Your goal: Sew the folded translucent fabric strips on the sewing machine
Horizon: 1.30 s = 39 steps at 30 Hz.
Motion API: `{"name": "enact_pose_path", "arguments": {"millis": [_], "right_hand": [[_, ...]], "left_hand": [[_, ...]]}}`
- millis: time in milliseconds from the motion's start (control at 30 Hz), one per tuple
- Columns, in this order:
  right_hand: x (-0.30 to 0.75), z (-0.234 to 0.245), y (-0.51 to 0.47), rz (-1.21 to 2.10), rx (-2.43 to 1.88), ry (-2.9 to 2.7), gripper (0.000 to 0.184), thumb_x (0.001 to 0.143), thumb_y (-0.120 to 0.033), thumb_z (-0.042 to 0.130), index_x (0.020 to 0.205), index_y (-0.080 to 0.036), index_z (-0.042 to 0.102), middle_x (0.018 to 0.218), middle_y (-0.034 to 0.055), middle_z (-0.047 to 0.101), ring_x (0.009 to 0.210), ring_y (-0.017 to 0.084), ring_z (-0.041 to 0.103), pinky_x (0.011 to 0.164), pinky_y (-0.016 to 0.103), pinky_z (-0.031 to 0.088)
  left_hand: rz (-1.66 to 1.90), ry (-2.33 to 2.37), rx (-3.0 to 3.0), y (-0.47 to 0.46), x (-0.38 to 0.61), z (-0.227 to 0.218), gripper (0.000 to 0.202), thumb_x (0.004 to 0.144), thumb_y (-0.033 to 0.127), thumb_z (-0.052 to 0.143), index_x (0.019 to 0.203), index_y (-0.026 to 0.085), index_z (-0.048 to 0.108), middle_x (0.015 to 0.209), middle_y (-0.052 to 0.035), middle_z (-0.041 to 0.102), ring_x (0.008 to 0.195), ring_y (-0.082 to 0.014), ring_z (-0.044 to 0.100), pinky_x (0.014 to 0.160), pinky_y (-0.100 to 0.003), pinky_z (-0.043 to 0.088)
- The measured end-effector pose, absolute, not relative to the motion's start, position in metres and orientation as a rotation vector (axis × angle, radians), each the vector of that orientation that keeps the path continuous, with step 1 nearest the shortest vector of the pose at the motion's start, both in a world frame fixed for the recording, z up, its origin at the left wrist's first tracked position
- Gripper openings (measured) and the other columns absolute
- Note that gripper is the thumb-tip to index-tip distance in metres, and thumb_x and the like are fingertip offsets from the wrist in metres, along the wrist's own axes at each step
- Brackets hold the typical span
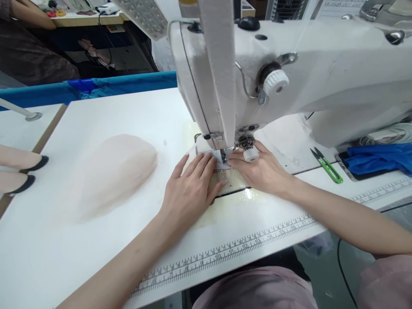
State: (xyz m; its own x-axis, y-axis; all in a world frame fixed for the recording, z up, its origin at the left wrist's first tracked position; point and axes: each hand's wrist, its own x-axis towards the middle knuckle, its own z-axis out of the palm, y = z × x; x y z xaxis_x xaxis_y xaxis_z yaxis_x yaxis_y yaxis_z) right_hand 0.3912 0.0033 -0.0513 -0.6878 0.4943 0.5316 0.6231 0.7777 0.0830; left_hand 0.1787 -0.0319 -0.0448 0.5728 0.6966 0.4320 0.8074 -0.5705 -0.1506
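A: What does the desk (74, 249) bear?
B: A sewing machine (315, 73); left of it, a sheer piece (122, 171).
A: And the hands?
B: Left hand (189, 189): flat, fingers slightly apart. Right hand (262, 169): fingers bent; whether they pinch cannot be told.
A: The smaller items?
B: Green snips (328, 166), beyond the right wrist; white cloth (219, 163), at the presser foot (224, 157) between both hands, the left's fingertips upon it.

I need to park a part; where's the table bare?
Bare white tabletop shows between the beige piece and the left forearm, and behind that piece toward the blue edging. It's crowded at the needle, with the left hand and right hand beside it, and at right, where green snips, a phone and blue fabric lie.
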Motion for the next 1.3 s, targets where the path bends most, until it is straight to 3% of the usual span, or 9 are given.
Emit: {"name": "enact_pose_path", "arguments": {"millis": [67,167,333,467,567,667,800,967,1300], "right_hand": [[0.390,-0.050,0.001,-0.353,-0.840,-2.472,0.034,0.082,0.001,0.044,0.096,-0.017,0.070,0.081,0.0012,0.074,0.086,0.017,0.065,0.098,0.041,0.040],[0.387,-0.048,-0.003,-0.365,-0.827,-2.435,0.034,0.084,0.002,0.041,0.089,-0.018,0.069,0.086,0.0012,0.075,0.082,0.015,0.064,0.094,0.037,0.041],[0.383,-0.045,-0.013,-0.259,-0.766,-2.448,0.035,0.085,0.003,0.039,0.096,-0.014,0.067,0.098,0.0023,0.074,0.084,0.014,0.064,0.083,0.031,0.044],[0.381,-0.043,-0.019,-0.298,-0.844,-2.461,0.035,0.085,0.004,0.038,0.093,-0.013,0.067,0.092,0.0034,0.073,0.074,0.014,0.061,0.073,0.029,0.044],[0.380,-0.043,-0.022,-0.278,-0.923,-2.515,0.033,0.086,0.002,0.040,0.102,-0.011,0.066,0.105,0.0076,0.071,0.080,0.016,0.062,0.067,0.028,0.044],[0.381,-0.044,-0.022,-0.271,-1.033,-2.558,0.022,0.089,-0.006,0.046,0.095,-0.011,0.066,0.114,0.0112,0.068,0.085,0.019,0.062,0.065,0.029,0.044],[0.384,-0.045,-0.018,-0.298,-1.101,-2.546,0.018,0.092,-0.011,0.047,0.097,-0.013,0.064,0.112,0.0086,0.070,0.097,0.020,0.061,0.073,0.030,0.044],[0.385,-0.043,-0.015,-0.383,-1.113,-2.564,0.022,0.095,-0.017,0.046,0.107,-0.012,0.063,0.104,0.0083,0.072,0.105,0.021,0.060,0.083,0.032,0.042],[0.386,-0.044,-0.013,-0.435,-1.102,-2.584,0.027,0.098,-0.022,0.042,0.102,-0.014,0.067,0.112,0.0073,0.071,0.109,0.020,0.059,0.093,0.036,0.038]], "left_hand": [[-0.458,-1.187,-2.451,-0.035,0.178,-0.038,0.034,0.093,0.040,0.052,0.107,0.011,0.064,0.103,-0.0119,0.072,0.090,-0.0270,0.069,0.090,-0.046,0.047],[-0.543,-1.099,-2.450,-0.036,0.178,-0.030,0.021,0.092,0.029,0.055,0.078,0.017,0.064,0.066,-0.0009,0.068,0.057,-0.0173,0.062,0.068,-0.037,0.045],[-0.656,-1.043,-2.594,-0.029,0.176,-0.033,0.019,0.091,0.017,0.053,0.107,0.013,0.064,0.105,-0.0068,0.072,0.093,-0.0206,0.067,0.086,-0.038,0.045],[-0.662,-1.114,-2.666,-0.025,0.172,-0.035,0.021,0.093,0.018,0.050,0.109,0.014,0.064,0.103,-0.0062,0.072,0.087,-0.0199,0.066,0.084,-0.039,0.045],[-0.651,-1.104,-2.726,-0.024,0.171,-0.036,0.027,0.094,0.015,0.046,0.116,0.015,0.061,0.114,-0.0069,0.069,0.104,-0.0202,0.064,0.097,-0.041,0.041],[-0.638,-1.089,-2.767,-0.023,0.173,-0.039,0.030,0.095,0.015,0.045,0.121,0.015,0.059,0.110,-0.0058,0.070,0.099,-0.0189,0.065,0.101,-0.044,0.039],[-0.599,-1.039,-2.733,-0.024,0.176,-0.044,0.029,0.093,0.024,0.051,0.117,0.013,0.065,0.105,-0.0093,0.069,0.096,-0.0239,0.065,0.099,-0.049,0.043],[-0.535,-1.006,-2.710,-0.030,0.177,-0.044,0.038,0.094,0.031,0.052,0.121,0.007,0.062,0.121,-0.0160,0.066,0.117,-0.0288,0.060,0.108,-0.051,0.038],[-0.482,-1.001,-2.728,-0.029,0.176,-0.041,0.043,0.096,0.039,0.048,0.126,0.009,0.058,0.121,-0.0142,0.066,0.119,-0.0276,0.059,0.113,-0.057,0.033]]}}
